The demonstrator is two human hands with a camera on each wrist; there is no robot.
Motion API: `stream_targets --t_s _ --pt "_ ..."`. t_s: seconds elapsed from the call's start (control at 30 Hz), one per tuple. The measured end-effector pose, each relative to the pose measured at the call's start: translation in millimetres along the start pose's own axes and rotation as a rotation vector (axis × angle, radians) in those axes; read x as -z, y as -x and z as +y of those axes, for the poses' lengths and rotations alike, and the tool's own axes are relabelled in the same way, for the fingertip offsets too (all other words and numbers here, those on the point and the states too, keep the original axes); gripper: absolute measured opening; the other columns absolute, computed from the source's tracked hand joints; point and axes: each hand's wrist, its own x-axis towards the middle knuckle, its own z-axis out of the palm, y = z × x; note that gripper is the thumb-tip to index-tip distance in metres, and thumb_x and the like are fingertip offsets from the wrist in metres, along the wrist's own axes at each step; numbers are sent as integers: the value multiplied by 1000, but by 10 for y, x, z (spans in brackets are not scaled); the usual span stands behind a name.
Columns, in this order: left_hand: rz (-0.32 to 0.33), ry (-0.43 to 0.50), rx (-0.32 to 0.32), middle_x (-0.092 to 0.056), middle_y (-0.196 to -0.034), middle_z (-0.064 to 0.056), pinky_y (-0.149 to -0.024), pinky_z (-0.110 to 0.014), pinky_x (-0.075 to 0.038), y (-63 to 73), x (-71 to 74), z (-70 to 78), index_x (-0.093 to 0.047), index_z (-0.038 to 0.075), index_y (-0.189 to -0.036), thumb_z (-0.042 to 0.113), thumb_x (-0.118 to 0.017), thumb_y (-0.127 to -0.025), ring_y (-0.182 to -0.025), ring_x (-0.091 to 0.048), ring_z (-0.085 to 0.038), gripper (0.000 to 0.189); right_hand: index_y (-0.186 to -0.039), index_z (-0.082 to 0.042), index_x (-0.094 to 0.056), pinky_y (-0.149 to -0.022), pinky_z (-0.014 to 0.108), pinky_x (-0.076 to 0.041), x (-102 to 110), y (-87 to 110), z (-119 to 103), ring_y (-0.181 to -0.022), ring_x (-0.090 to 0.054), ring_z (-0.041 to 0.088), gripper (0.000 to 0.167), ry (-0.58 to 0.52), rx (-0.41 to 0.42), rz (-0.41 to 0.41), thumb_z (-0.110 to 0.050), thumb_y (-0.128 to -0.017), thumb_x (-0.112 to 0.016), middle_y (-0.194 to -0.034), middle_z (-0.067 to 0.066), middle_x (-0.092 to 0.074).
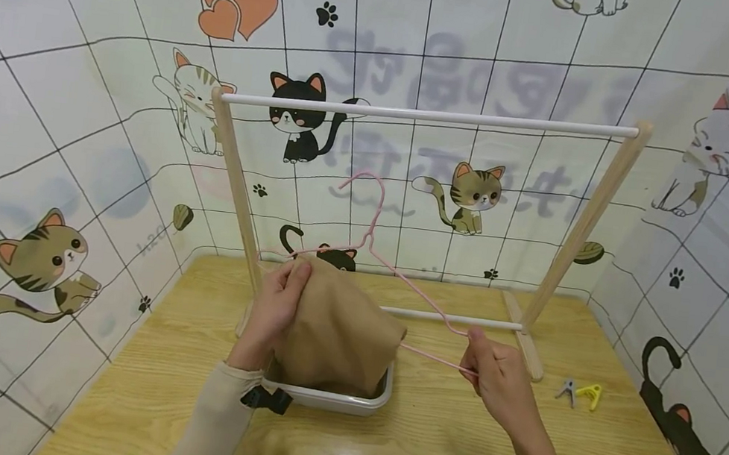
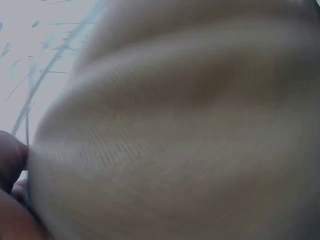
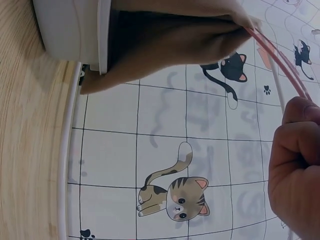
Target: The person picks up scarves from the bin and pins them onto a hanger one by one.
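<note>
A tan garment [image 1: 335, 329] hangs bunched over the left end of a pink wire hanger [image 1: 400, 273], above a grey tray [image 1: 345, 399] on the wooden table. My left hand [image 1: 278, 300] grips the cloth at its top left edge. My right hand [image 1: 490, 366] pinches the hanger's right corner. The left wrist view is filled with the blurred tan garment [image 2: 190, 140], with a fingertip [image 2: 10, 160] at the left edge. In the right wrist view my curled fingers [image 3: 295, 165] hold the pink hanger [image 3: 280, 60], and the garment [image 3: 170, 40] drapes into the tray [image 3: 70, 30].
A small wooden drying rack [image 1: 580, 229] with a white top rail [image 1: 431, 115] stands behind the tray. A grey clip [image 1: 566, 390] and a yellow clip [image 1: 590, 394] lie on the table [image 1: 434, 446] at the right. Cat-patterned walls enclose the table on three sides.
</note>
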Motion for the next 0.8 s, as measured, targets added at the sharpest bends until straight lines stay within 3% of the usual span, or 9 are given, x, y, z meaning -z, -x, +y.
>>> stream_targets --t_s 0.13,0.27,0.33,0.4,0.47,0.53,0.6,0.8 --pt "107 -455 -143 -58 -75 -8 -60 -33 -45 33 25 22 -63 5 -80 26 -68 -100 -69 -55 -21 29 -56 -8 -49 -34 26 -31 -10 2 -4 -37 -35 5 60 -12 -10 2 -21 -113 -36 -48 1 -44" --pt "196 -679 -261 -66 -94 -19 -69 -49 -54 150 18 85 -68 0 -97 26 -72 -96 -85 -65 -35 27 -57 -7 -50 -33 25 -30 -19 -7 2 -37 -34 6 61 -9 -37 22 -25 -114 -36 -48 0 -44" --pt "232 -749 -393 -69 -106 -19 -80 -53 -55 209 10 131 -70 0 -107 26 -75 -93 -98 -66 -37 30 -57 -8 -49 -33 26 -30 -19 -14 1 -37 -34 7 61 -10 -42 30 -26 -114 -35 -48 0 -43" --pt "188 -786 -568 -69 -113 -16 -91 -53 -52 253 -4 182 -72 2 -110 28 -78 -91 -107 -64 -36 33 -56 -8 -48 -33 26 -30 -13 -26 -11 -37 -34 7 62 -12 -43 31 -27 -114 -35 -48 0 -44" --pt "70 -815 -738 -71 -118 -11 -102 -51 -46 270 -22 235 -73 5 -115 32 -79 -89 -114 -62 -34 38 -56 -8 -47 -34 26 -30 -6 -49 -32 -37 -35 7 62 -5 -39 31 -27 -114 -35 -48 0 -44" --pt "-72 -829 -840 -72 -121 -6 -105 -49 -43 266 -43 277 -73 8 -120 36 -77 -90 -117 -62 -29 41 -55 -8 -47 -34 26 -30 4 -77 -66 -37 -34 8 63 0 -36 37 -27 -114 -35 -48 0 -44" --pt "-163 -836 -869 -73 -119 -3 -104 -45 -43 246 -61 298 -73 9 -122 35 -75 -93 -114 -64 -24 39 -56 -7 -47 -35 27 -30 16 -106 -99 -37 -35 9 62 11 -38 48 -27 -114 -35 -48 0 -45" --pt "-226 -821 -839 -74 -108 1 -100 -42 -46 174 -80 279 -77 12 -115 34 -75 -94 -108 -65 -20 30 -56 -8 -52 -35 26 -32 54 -186 -171 -37 -37 9 62 44 -15 75 -26 -113 -37 -48 2 -48"
